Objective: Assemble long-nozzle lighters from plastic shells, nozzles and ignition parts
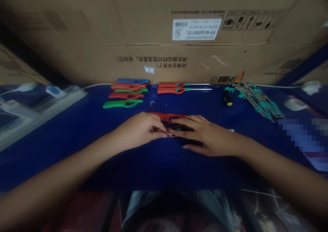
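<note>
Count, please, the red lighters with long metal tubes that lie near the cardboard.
2. The far lighter lies nearest the cardboard; the near lighter lies parallel, just in front of it. Both show clearly; none appears hidden.

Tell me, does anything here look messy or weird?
Yes. The printed label on the cardboard is upside down. Metal lighter rods lie jumbled at the right, unlike the two neatly lined-up red lighters. Tiny pale scraps lie loose.

On the table (151, 170), a rear casing (167, 117) is set behind a front casing (168, 130), loose handles (123, 104) are ranged farther back leftward, two lighters (167, 90) beside them, and a screwdriver (227, 98) left of rods (256, 102) (all before the cardboard (153, 30)).
</note>
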Motion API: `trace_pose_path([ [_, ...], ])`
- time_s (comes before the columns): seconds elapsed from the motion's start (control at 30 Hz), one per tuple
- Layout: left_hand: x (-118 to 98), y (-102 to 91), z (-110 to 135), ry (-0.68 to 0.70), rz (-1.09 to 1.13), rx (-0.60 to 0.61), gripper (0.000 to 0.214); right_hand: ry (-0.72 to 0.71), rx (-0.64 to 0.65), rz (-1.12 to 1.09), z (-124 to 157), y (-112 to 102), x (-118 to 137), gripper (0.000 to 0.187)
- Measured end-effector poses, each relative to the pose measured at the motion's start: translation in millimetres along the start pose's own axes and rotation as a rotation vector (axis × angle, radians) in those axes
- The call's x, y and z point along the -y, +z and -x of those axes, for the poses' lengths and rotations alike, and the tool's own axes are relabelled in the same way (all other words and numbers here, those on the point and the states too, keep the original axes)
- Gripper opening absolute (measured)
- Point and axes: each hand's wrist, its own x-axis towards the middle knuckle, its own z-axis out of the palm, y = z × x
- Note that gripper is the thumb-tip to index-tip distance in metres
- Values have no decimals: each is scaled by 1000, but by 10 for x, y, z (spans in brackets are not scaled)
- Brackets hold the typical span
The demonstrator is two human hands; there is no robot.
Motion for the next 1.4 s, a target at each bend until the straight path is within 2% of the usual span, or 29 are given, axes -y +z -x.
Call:
trace_pose_path([
  [0.13, -16, -1, 3, -30, 32, -23, 13, 6, -8, -12, 2, 16, -14, 53],
  [0.43, -33, 13, 22, -47, -105, -38, 13, -33, -31, 59, -23, 12, 51, 48],
  [0.6, -79, 15, 34, -42, -95, -39, 8, 25, -148, 50, -30, -23, 15, 35],
  [0.7, -129, 32, 41, -78, -139, -122, 17, 44, -176, 41, -27, -49, -25, 24],
  [0.8, -176, 66, 40, -8, -211, -200, 17, 62, -161, 9, -27, -51, -50, 15],
  [0.9, -198, 129, 30, 117, -225, -135, 9, 81, -137, -54, -27, -31, -59, 11],
  [0.97, -194, 187, 23, 147, -205, -93, 10, 85, -137, -78, -24, -17, -62, 9],
  [1.13, -155, 308, 13, 128, -131, -82, 18, 93, -145, -83, -18, -1, -59, 9],
  [1.4, -130, 337, 13, 133, -146, -99, 19, 57, -147, -88, -24, -8, -47, 7],
])
